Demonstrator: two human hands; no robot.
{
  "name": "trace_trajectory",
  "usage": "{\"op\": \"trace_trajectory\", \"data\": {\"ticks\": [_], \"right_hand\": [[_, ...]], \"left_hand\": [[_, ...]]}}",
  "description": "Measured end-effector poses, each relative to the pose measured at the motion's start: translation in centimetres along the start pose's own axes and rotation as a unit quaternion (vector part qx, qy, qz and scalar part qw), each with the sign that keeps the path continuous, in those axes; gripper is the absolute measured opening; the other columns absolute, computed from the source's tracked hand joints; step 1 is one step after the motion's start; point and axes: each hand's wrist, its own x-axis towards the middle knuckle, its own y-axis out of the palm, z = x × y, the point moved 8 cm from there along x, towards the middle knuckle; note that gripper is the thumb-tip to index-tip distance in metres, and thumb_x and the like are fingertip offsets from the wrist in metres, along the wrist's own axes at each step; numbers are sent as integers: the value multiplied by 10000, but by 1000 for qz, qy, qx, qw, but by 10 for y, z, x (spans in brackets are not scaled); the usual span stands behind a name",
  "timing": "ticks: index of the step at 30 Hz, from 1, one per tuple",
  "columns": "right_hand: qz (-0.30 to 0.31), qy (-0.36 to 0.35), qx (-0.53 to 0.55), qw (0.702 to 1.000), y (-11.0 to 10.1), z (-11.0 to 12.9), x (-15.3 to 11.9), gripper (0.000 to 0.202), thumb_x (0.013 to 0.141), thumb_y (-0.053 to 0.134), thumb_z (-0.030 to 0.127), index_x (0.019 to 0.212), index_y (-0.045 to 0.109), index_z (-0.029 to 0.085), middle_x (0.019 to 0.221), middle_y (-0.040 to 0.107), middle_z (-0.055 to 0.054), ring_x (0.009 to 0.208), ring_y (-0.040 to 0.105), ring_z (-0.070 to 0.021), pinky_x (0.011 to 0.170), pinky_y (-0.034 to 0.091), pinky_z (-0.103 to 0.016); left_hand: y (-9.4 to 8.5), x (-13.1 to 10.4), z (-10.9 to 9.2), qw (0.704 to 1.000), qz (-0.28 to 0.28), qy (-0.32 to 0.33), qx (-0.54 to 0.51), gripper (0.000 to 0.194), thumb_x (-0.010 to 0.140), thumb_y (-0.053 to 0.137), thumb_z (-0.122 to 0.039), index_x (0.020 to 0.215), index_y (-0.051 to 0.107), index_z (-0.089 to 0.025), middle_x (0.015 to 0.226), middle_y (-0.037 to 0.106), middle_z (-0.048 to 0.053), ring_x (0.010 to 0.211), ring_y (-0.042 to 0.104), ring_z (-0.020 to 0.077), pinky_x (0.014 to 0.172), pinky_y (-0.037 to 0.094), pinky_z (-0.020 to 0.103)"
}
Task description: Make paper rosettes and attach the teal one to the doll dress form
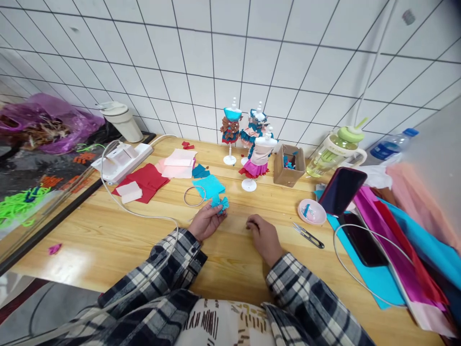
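Observation:
Between the thumb and fingers of my left hand (pixel 208 222) is a small gathered piece of turquoise fabric (pixel 220 204). My right hand (pixel 264 236) rests low over the table with its fingers curled in; whatever they pinch, if anything, is hidden. Just beyond my left hand lie a flat turquoise cloth (pixel 209 185) and a ring-shaped hoop (pixel 195 196). A miniature dress form (pixel 262 153) with a beige top and a magenta-and-red skirt stands ahead, near two other dressed forms (pixel 230 126). Thread snips (pixel 308 235) lie right of my right hand.
Red cloth (pixel 149 185), pink cloth (pixel 178 163) and a power strip (pixel 122 161) lie left. Rightward are a cardboard box (pixel 289 166), a pink dish (pixel 311 212), a propped phone (pixel 344 190), a drink bottle (pixel 336 151) and stacked fabrics (pixel 389 235). A white cable (pixel 140 216) crosses my left sleeve.

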Motion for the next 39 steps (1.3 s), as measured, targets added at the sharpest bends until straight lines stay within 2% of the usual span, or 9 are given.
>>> {"op": "trace_trajectory", "data": {"ticks": [5,8,14,19,24,27,30,34,39], "right_hand": [[-80,106,243,961,-46,-25,8,240,747,676,393,842,639,176,760,735,-55,678,683,-184,666,555,-325],[-148,64,279,947,-92,-15,34,343,684,741,422,881,645,159,819,749,-83,741,713,-195,725,578,-350],[-264,-27,143,953,-185,8,117,349,827,574,324,1106,656,129,913,749,-101,833,716,-212,825,569,-406],[-261,-60,-139,953,-203,24,155,453,801,529,170,1242,625,133,1235,656,-139,1167,584,-264,1036,424,-451],[-320,-29,-171,931,-199,10,104,368,909,384,290,1054,680,128,1014,697,-151,1016,614,-278,955,445,-471],[-447,-49,-187,874,-205,0,44,576,863,451,282,1406,414,95,1348,527,-194,1259,474,-299,1063,354,-491],[-555,80,-208,802,-218,-34,-3,916,822,578,464,1522,154,52,1543,249,-258,1434,216,-375,1140,188,-578],[-513,231,-141,814,-226,-85,-3,1208,674,673,649,1526,109,5,1561,172,-305,1432,176,-459,1135,176,-626],[-494,289,-101,814,-232,-108,11,1034,622,737,586,1442,350,88,1429,426,-302,1322,396,-464,1044,321,-646]], "left_hand": [[0,1,1,1000,-7,-5,2,237,729,740,-90,932,635,-155,809,682,6,681,630,91,689,551,219],[1,2,0,1000,-7,-5,1,213,730,740,-86,904,636,-152,810,687,8,678,631,91,688,549,218],[2,3,-3,1000,-14,-13,-5,258,728,754,-93,942,631,-164,817,682,-3,675,636,89,711,555,238],[1,5,-4,1000,-11,-9,-8,256,733,758,-108,940,623,-175,820,675,-5,691,643,99,717,553,250],[0,4,-3,1000,-11,-14,-11,273,720,774,-113,944,631,-177,829,680,-3,697,642,99,725,551,250],[-1,4,-3,1000,-20,-15,-14,282,702,787,-108,929,633,-172,843,685,2,698,642,98,724,551,245],[-1,4,-2,1000,-24,-17,-9,275,703,783,-99,922,632,-168,847,686,9,705,644,100,727,552,245],[-1,4,-2,1000,-22,-17,-7,273,711,774,-98,932,631,-171,835,684,8,694,641,97,720,552,241],[-1,2,-3,1000,-22,-10,-4,252,728,757,-93,926,622,-171,844,688,11,700,647,96,719,552,233]]}}
